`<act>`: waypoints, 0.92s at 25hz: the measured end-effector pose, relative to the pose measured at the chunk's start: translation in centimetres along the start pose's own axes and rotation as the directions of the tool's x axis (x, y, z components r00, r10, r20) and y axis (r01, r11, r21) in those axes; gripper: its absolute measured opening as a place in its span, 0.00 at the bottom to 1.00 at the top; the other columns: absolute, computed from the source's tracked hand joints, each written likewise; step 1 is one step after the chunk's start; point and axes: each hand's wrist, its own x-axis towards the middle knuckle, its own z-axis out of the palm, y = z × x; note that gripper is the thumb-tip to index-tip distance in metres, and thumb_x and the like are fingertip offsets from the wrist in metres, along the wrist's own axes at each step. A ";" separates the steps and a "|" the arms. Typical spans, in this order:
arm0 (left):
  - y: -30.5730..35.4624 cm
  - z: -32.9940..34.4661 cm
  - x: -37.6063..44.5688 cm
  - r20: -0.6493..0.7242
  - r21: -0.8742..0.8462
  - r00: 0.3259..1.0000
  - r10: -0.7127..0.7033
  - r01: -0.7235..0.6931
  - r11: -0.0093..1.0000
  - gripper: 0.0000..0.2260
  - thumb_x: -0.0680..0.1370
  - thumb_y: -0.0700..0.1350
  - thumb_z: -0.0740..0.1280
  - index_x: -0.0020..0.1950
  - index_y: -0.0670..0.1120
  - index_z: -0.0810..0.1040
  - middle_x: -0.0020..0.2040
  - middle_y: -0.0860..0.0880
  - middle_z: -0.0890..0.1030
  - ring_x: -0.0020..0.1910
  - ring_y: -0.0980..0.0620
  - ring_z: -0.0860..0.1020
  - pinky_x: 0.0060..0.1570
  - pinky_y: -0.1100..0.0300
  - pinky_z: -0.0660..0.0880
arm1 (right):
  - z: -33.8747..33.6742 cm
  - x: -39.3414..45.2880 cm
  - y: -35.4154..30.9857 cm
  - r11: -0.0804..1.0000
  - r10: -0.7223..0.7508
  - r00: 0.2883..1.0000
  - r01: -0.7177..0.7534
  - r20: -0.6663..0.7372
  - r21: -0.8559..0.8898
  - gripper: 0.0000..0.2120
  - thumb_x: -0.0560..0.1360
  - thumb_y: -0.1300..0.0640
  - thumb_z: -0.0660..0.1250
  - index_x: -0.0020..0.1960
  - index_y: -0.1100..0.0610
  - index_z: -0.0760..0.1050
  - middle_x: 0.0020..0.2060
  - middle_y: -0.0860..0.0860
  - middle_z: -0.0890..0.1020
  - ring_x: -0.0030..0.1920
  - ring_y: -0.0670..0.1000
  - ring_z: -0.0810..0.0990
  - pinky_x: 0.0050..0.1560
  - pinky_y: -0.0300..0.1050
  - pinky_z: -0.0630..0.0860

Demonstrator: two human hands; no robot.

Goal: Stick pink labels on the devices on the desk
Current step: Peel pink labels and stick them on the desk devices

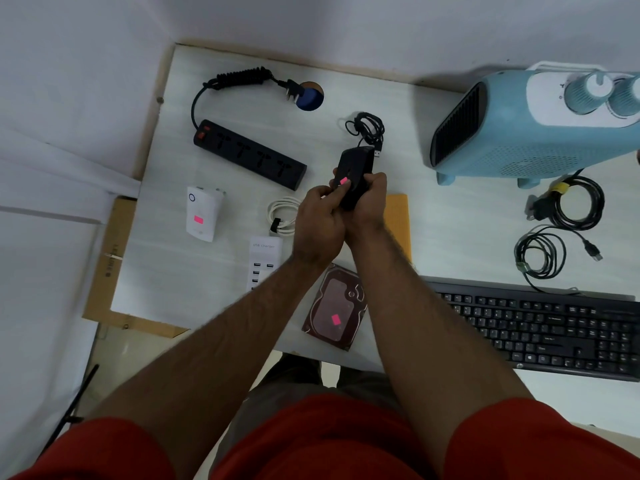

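A black mouse (356, 168) is held up above the middle of the desk, its coiled cable (367, 128) lying behind it. My right hand (369, 202) grips the mouse from the right. My left hand (318, 223) presses a small pink label (344, 181) against the mouse with its fingertips. A white plug adapter (202, 216) at the left bears a pink label (198, 220). The hard drive (334, 306) near the front edge also carries a pink label (335, 319).
A black power strip (249, 154) lies at the back left, a white USB charger (265, 261) and white cable (282, 214) under my left arm. A blue fan heater (530, 126), black cables (575, 206) and a black keyboard (540, 330) fill the right. An orange pad (398, 220) lies beneath my right hand.
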 end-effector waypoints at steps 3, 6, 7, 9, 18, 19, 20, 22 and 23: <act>-0.4 -0.4 0.4 -0.049 0.033 0.999 -0.004 0.006 0.999 0.22 0.74 0.37 0.54 0.63 0.42 0.80 0.51 0.40 0.82 0.50 0.45 0.79 0.48 0.53 0.77 | -0.2 -0.2 -0.3 0.989 -0.017 0.999 0.013 -0.030 -0.147 0.20 0.77 0.50 0.56 0.62 0.61 0.73 0.48 0.56 0.76 0.47 0.52 0.75 0.44 0.44 0.77; -1.2 -0.7 0.7 -0.143 0.092 0.985 -0.091 0.105 0.990 0.19 0.75 0.37 0.55 0.57 0.42 0.82 0.51 0.42 0.83 0.50 0.45 0.81 0.50 0.51 0.78 | -0.6 -0.1 -0.5 0.854 -0.166 0.981 0.090 -0.105 -0.513 0.21 0.78 0.51 0.59 0.68 0.57 0.71 0.50 0.52 0.77 0.48 0.51 0.76 0.43 0.44 0.76; -1.5 -0.7 0.8 -0.156 0.098 0.979 -0.129 0.145 0.985 0.17 0.75 0.37 0.56 0.56 0.42 0.83 0.51 0.42 0.83 0.51 0.45 0.81 0.51 0.51 0.78 | -1.0 -0.1 -0.4 0.758 -0.239 0.967 0.128 -0.089 -0.640 0.22 0.78 0.52 0.62 0.70 0.57 0.70 0.52 0.52 0.78 0.50 0.51 0.77 0.45 0.44 0.77; -2.4 -0.8 1.0 -0.155 0.108 0.970 -0.187 0.205 0.973 0.14 0.76 0.37 0.59 0.54 0.42 0.83 0.51 0.43 0.84 0.51 0.45 0.81 0.52 0.52 0.78 | -2.1 0.3 0.3 0.442 -0.370 0.929 0.172 -0.004 -0.880 0.29 0.76 0.50 0.68 0.75 0.55 0.67 0.60 0.56 0.78 0.59 0.56 0.78 0.55 0.50 0.79; -5.0 -2.2 0.0 -0.075 0.064 0.978 -0.192 0.197 0.978 0.10 0.75 0.35 0.63 0.51 0.40 0.83 0.49 0.43 0.83 0.50 0.49 0.79 0.50 0.65 0.72 | -2.2 0.0 3.0 -0.215 -0.447 0.886 0.029 0.125 -0.976 0.42 0.70 0.46 0.76 0.77 0.55 0.61 0.67 0.60 0.70 0.64 0.63 0.70 0.62 0.57 0.72; -5.3 -2.5 -0.3 -0.075 0.043 0.980 -0.182 0.185 0.982 0.10 0.75 0.35 0.63 0.50 0.40 0.83 0.49 0.44 0.83 0.50 0.49 0.80 0.50 0.64 0.73 | -2.1 -0.4 3.5 -0.187 -0.470 0.875 0.031 0.118 -0.982 0.42 0.70 0.45 0.76 0.77 0.56 0.62 0.67 0.61 0.71 0.65 0.63 0.70 0.63 0.57 0.72; -5.7 -2.8 -0.8 -0.082 0.022 0.982 -0.170 0.172 0.985 0.10 0.75 0.36 0.63 0.49 0.41 0.83 0.48 0.44 0.84 0.50 0.49 0.80 0.51 0.63 0.74 | -2.1 -1.2 4.1 -0.154 -0.508 0.854 0.044 0.117 -0.987 0.41 0.70 0.46 0.76 0.76 0.57 0.63 0.67 0.61 0.72 0.65 0.63 0.71 0.64 0.57 0.71; -6.3 -3.6 -2.0 -0.084 0.001 0.979 -0.187 0.187 0.982 0.09 0.75 0.37 0.64 0.49 0.41 0.83 0.49 0.45 0.84 0.50 0.49 0.80 0.52 0.62 0.74 | -2.2 -3.2 5.8 -0.128 -0.627 0.762 0.100 0.158 -0.987 0.37 0.68 0.49 0.76 0.73 0.60 0.69 0.63 0.61 0.75 0.63 0.63 0.74 0.62 0.57 0.72; -6.7 -4.2 -2.9 -0.075 -0.003 0.974 -0.215 0.216 0.976 0.09 0.75 0.38 0.64 0.50 0.41 0.83 0.49 0.45 0.84 0.50 0.49 0.80 0.52 0.61 0.75 | -2.3 -4.2 6.6 -0.129 -0.678 0.713 0.124 0.179 -0.984 0.34 0.68 0.50 0.75 0.70 0.60 0.72 0.61 0.61 0.77 0.62 0.62 0.76 0.60 0.57 0.73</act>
